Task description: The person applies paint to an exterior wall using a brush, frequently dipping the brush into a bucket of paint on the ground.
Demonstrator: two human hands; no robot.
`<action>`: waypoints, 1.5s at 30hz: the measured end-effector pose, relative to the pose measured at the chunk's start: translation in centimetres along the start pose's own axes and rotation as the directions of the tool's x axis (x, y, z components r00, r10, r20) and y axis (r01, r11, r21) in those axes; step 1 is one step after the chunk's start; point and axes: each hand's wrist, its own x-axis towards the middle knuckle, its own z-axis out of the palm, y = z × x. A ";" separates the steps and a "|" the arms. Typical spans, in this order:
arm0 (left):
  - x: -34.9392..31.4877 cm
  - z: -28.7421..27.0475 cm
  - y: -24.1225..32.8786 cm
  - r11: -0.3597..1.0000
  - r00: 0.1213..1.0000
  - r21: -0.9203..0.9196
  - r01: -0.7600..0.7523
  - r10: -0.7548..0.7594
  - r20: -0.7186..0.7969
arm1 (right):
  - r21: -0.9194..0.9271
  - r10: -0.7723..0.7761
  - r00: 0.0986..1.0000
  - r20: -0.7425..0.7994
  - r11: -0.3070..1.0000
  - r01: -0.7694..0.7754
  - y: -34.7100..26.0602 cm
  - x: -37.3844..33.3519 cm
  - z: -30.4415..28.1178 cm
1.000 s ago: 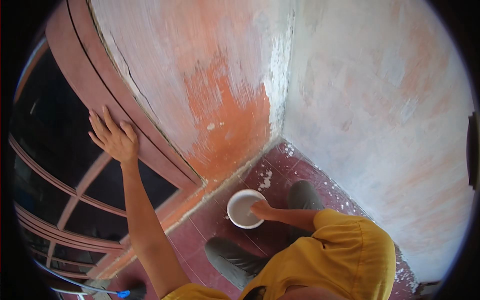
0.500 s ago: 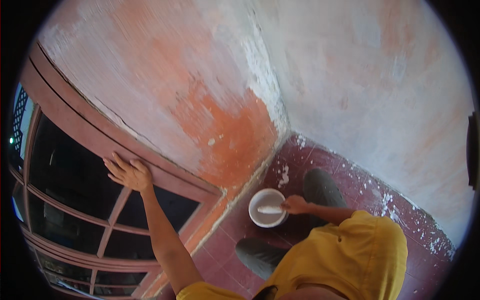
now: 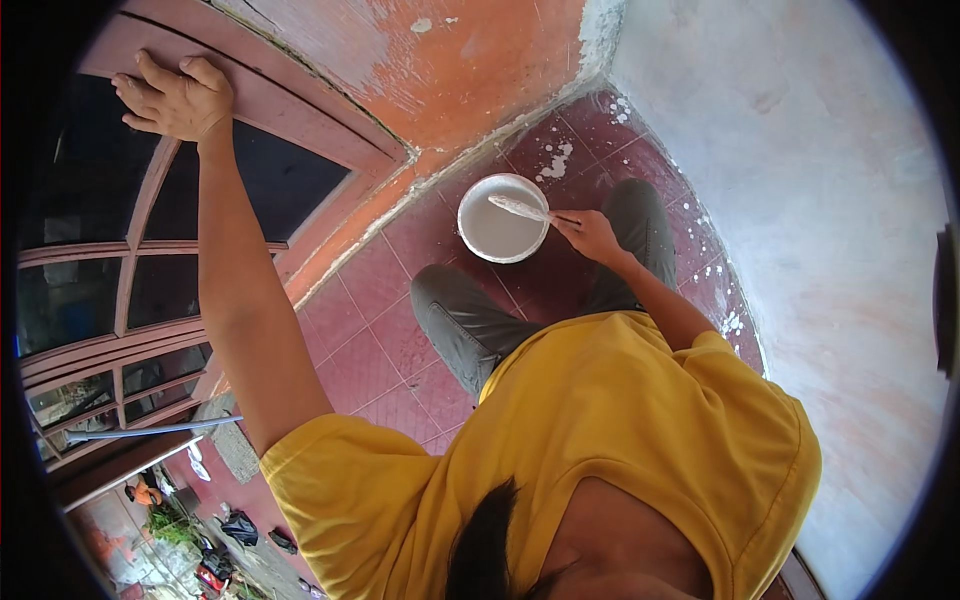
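Observation:
My left hand [image 3: 178,98] rests with spread fingers against the pink-brown wooden window frame [image 3: 268,88], holding nothing. In my right hand [image 3: 590,236] is a paintbrush [image 3: 522,208], its bristles coated in white. The brush slants over the right rim of a round white bucket [image 3: 500,257], with its tip above the bucket's inside. Whitish, thin-looking paint [image 3: 500,232] lies in the bucket. The bucket stands on the floor in front of my bent knees.
An orange wall [image 3: 480,60] with patchy white meets a whitish wall [image 3: 780,200] at a corner. White splashes [image 3: 555,162] spot the red tiled floor [image 3: 375,345]. Dark window panes [image 3: 250,180] lie under my left arm. Plants and assorted items [image 3: 215,545] show at lower left.
My view has tipped downward, so the bucket and window sit higher in it. The brush is drawn partly back toward the rim, and more of its handle shows. My left hand stays on the frame.

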 end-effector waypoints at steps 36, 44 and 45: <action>1.6 -0.8 1.6 0.991 0.999 0.133 0.034 -0.032 -0.022 | -0.071 0.205 0.977 0.066 0.977 -0.200 2.0 -0.4 -0.9; 1.5 -1.1 2.2 0.991 0.999 0.129 0.032 -0.029 -0.027 | 0.588 0.367 0.701 0.611 0.384 -0.712 5.3 0.8 -2.8; 1.6 -1.1 2.2 0.991 0.999 0.128 0.029 -0.024 -0.035 | 0.654 0.210 0.667 0.715 0.136 -0.744 5.4 1.3 -3.0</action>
